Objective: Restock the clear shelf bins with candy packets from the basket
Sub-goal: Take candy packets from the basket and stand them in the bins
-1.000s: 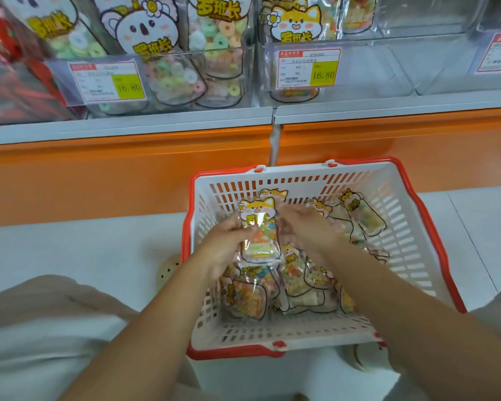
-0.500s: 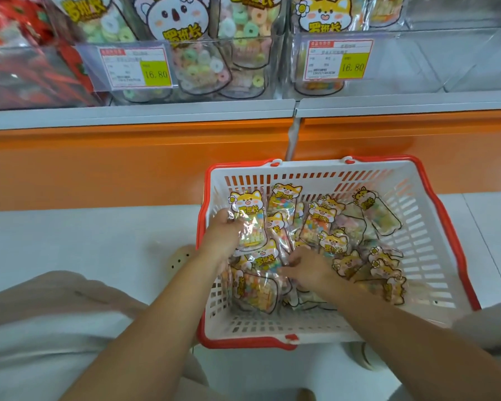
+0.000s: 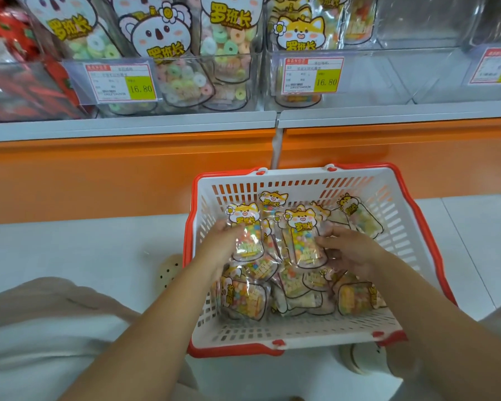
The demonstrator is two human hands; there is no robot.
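Observation:
A white basket with a red rim sits on the floor below the shelf and holds several clear candy packets printed with a yellow cat. My left hand grips one upright packet at the basket's left side. My right hand holds a second packet beside it, fingers curled on its right edge. More packets lie flat underneath. Above, a clear shelf bin with a 16.80 price tag holds a few cat packets at its left end.
To the left, another clear bin is packed with koala ring-candy packets. Red packets fill the far left. An orange shelf base runs behind the basket. My knees and a shoe flank the basket on the pale floor.
My right hand rose from the bottom of the basket with a second packet and brought it up beside the one in my left hand. The view tilted slightly upward.

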